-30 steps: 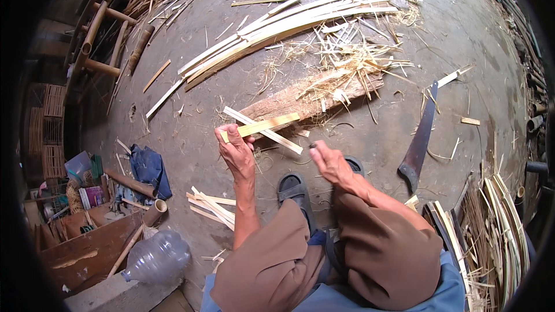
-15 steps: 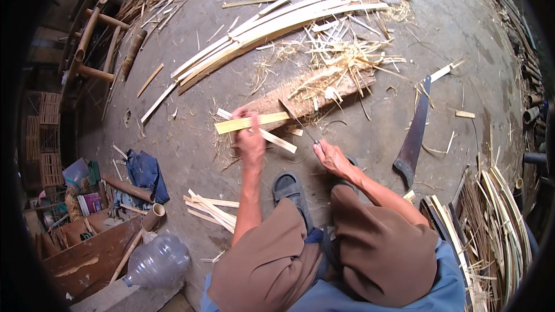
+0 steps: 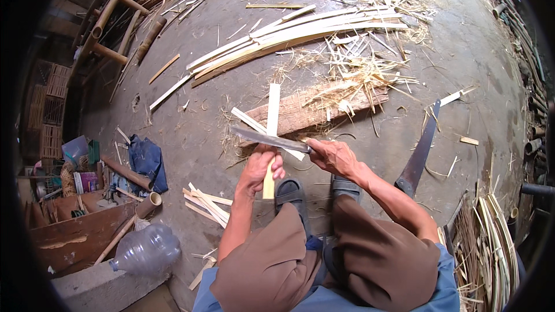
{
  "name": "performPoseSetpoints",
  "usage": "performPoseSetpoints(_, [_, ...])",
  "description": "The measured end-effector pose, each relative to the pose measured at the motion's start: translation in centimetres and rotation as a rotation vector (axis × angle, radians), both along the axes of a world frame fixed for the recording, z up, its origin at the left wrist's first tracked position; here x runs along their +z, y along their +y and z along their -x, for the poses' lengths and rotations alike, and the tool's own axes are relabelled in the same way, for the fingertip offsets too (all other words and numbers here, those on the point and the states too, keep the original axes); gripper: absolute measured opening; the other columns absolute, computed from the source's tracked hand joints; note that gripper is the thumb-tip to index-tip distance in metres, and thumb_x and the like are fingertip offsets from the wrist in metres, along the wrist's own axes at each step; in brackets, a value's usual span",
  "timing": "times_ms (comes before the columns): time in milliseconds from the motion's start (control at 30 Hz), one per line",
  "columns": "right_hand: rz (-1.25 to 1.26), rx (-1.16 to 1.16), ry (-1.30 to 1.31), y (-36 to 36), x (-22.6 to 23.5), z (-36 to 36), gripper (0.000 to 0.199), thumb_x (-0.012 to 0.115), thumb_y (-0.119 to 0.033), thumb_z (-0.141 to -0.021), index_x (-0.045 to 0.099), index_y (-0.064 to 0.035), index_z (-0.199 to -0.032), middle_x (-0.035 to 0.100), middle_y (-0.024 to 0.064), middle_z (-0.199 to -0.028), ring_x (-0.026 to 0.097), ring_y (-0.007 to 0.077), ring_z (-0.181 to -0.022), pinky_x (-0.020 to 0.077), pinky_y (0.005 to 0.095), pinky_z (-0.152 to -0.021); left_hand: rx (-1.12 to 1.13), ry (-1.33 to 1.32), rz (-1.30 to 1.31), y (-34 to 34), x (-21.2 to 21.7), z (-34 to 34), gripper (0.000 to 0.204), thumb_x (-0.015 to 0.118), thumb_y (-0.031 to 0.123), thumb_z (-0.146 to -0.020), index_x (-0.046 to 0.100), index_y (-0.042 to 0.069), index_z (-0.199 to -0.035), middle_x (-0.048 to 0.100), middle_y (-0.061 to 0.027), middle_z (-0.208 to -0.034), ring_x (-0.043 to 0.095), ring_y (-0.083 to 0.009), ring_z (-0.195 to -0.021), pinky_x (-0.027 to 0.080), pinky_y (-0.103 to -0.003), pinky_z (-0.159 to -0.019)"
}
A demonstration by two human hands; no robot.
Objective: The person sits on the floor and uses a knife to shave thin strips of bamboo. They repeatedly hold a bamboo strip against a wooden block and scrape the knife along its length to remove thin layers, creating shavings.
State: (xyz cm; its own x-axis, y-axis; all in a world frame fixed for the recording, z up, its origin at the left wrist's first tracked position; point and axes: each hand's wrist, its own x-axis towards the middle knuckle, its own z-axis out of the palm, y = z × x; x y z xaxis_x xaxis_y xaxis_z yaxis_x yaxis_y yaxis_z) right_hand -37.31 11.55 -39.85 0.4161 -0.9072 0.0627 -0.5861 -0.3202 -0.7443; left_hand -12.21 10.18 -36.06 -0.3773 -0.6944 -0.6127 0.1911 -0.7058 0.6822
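My left hand (image 3: 259, 170) is closed around a flat pale bamboo strip (image 3: 273, 104), which points away from me between my knees and the wooden plank. In my right hand (image 3: 335, 157) is the handle of a long-bladed knife (image 3: 257, 134). Its blade points left and crosses over the strip just beyond my left fingers; whether it touches the strip I cannot tell. Beyond my hands lies the rough wooden plank (image 3: 300, 107), with curled shavings (image 3: 364, 81) heaped on its right end. Another pale strip (image 3: 248, 119) lies slantwise beneath the blade.
Long split bamboo lengths (image 3: 300, 32) lie past the plank. A handsaw (image 3: 419, 153) rests on the floor at right, near a bundle of strips (image 3: 497, 242). At left are short strips (image 3: 205, 202), a clear plastic bottle (image 3: 147, 248), a wooden box (image 3: 81, 234) and a bamboo frame (image 3: 110, 23).
The strip in my left hand has swung from lying crosswise to pointing away from me, and come nearer. The knife has turned to lie across it. The whole view has shifted slightly.
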Motion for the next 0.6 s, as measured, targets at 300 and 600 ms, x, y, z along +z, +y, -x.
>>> performPoseSetpoints(300, [-0.111,-0.509,0.038,-4.9,-3.6,9.5,0.018,0.06,-0.015,-0.084,0.058,-0.0046,-0.099,0.065,0.0245,-0.081,0.063,0.0441,-0.075,0.0494,0.0496,-0.067,0.05,-0.091,0.159,6.9,3.4,-4.6,0.055,0.046,0.024,-0.104,0.027,0.013,-0.155,0.048,-0.0041,-0.063,0.051,-0.0138,-0.052,0.054,-0.035,-0.057])
performPoseSetpoints(600, [-0.303,-0.453,-0.107,1.9,-5.9,4.8,0.015,0.062,-0.012,-0.083,0.058,-0.0045,-0.096,0.059,0.0183,-0.07,0.057,0.025,-0.063,0.0487,0.0383,-0.063,0.145,-1.688,0.367,15.5,-9.3,-15.2,0.054,0.057,0.026,-0.097,0.044,-0.006,-0.139,0.054,-0.0272,-0.124,0.052,-0.0428,-0.117,0.042,-0.048,-0.101])
